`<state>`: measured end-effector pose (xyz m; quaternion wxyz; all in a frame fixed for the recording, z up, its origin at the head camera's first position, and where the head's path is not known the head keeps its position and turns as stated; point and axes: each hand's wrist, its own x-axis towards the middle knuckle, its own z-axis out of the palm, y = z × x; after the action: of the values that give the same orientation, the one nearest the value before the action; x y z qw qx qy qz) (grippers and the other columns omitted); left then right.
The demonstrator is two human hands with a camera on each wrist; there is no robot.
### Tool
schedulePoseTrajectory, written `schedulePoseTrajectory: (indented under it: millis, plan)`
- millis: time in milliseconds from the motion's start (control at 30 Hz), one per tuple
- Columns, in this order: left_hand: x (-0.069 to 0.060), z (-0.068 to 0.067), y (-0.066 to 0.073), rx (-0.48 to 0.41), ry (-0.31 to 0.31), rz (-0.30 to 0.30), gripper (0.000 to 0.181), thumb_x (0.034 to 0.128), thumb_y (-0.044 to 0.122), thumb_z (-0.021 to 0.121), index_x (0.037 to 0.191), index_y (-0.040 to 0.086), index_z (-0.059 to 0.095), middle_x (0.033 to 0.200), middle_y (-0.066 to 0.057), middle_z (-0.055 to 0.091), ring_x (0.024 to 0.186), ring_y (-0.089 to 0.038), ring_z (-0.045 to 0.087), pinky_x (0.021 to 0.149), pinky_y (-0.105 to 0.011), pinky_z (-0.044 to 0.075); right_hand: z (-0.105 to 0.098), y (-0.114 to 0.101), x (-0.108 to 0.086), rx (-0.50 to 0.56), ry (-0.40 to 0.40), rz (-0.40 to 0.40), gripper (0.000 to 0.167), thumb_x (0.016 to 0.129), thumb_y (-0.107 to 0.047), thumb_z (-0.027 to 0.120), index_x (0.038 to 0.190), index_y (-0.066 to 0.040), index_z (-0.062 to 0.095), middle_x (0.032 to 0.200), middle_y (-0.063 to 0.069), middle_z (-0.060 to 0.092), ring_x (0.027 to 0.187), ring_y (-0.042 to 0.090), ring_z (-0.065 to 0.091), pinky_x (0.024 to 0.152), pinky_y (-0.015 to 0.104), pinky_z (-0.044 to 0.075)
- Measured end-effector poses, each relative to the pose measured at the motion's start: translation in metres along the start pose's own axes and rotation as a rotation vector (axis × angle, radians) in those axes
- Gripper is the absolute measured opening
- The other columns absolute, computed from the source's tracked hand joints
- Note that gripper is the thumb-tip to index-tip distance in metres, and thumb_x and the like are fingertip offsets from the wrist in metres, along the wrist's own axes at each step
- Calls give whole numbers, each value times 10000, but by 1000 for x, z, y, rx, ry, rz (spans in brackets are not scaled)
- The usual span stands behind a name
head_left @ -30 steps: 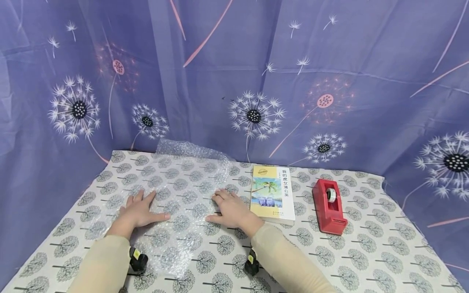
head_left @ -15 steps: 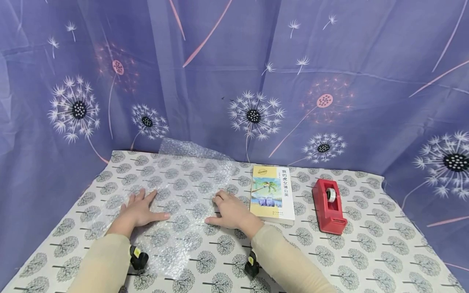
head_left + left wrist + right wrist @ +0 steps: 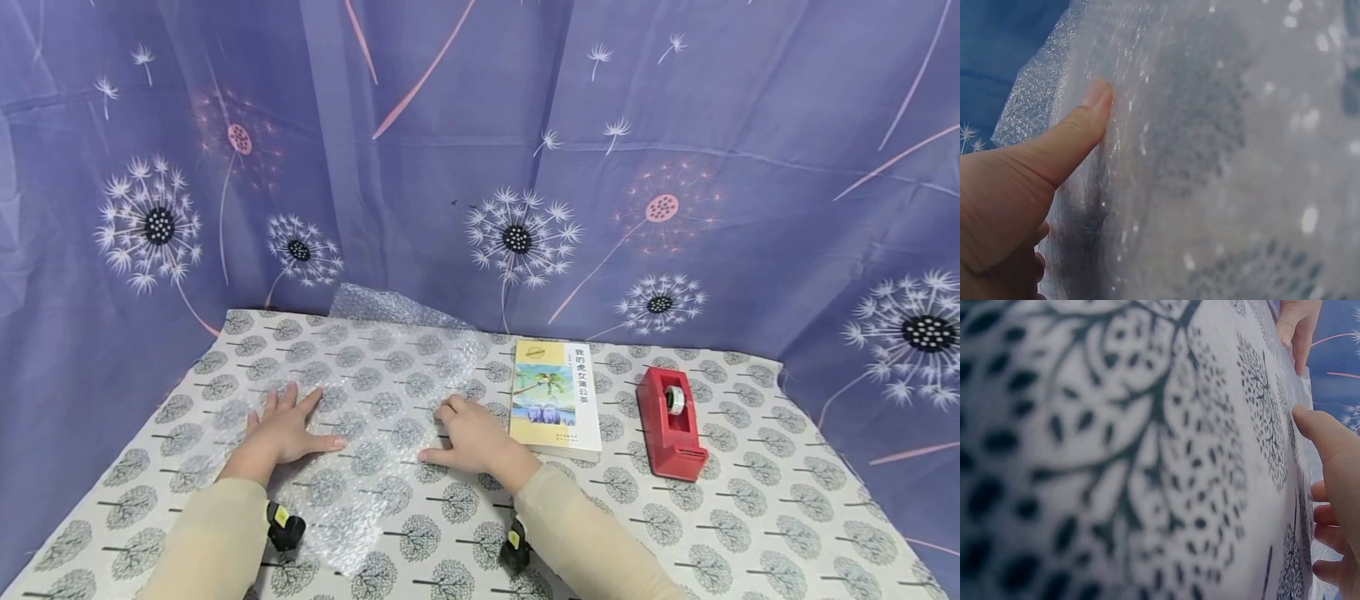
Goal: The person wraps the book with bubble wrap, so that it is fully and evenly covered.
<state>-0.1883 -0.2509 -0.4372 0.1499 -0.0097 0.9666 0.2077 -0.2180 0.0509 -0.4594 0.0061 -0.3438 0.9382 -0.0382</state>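
A clear sheet of bubble wrap [image 3: 367, 375] lies over the left half of the patterned cloth, its far edge standing up against the curtain. My left hand [image 3: 281, 433] rests on it with the fingers spread; in the left wrist view the thumb of that hand [image 3: 1029, 162] lies along the bubble wrap [image 3: 1210, 125]. At the sheet's right edge rests my right hand [image 3: 472, 435], thumb out and fingers slightly bent. The right wrist view shows the right hand [image 3: 1338, 481] low over the cloth, with part of the left hand beyond.
Just right of my right hand lies a book [image 3: 555, 400] with a yellow and white cover. Farther right stands a red tape dispenser [image 3: 671, 425] with a roll in it. A purple dandelion curtain [image 3: 420, 208] hangs behind the patterned cloth [image 3: 600, 517].
The near edge of the bubble wrap has shifted slightly left, and its raised far edge slightly right. The fingers of my right hand are a little more bent. My left hand has hardly moved.
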Motion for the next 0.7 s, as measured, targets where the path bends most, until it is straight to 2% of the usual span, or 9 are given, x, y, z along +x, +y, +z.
schedulePoseTrajectory:
  millis: [300, 467, 700]
  plan:
    - [1, -1, 1, 3, 4, 6, 1168, 678, 707, 650, 1515, 76, 134, 1515, -333, -109, 1352, -562, -150, 1027, -728, -143, 1, 0, -3, 36, 36, 5, 768, 816, -712, 499, 1265, -91, 556, 1209, 42, 557, 1052, 194, 578, 982, 343, 484]
    - [-1, -1, 4, 8, 2, 6, 1156, 686, 694, 650, 1510, 61, 145, 1512, -341, -97, 1360, -554, -136, 1029, -725, -140, 3, 0, -5, 67, 28, 24, 801, 809, -726, 490, 1301, -94, 530, 1268, 47, 534, 1104, 215, 568, 1014, 361, 466]
    - [0, 1, 5, 12, -6, -4, 1148, 682, 699, 641, 1508, 59, 163, 1504, -363, -51, 1359, -568, -81, 1039, -740, -54, 6, -1, -7, 107, 35, 41, 795, 819, -703, 502, 1339, -101, 504, 1349, 53, 499, 1187, 233, 533, 1072, 392, 415]
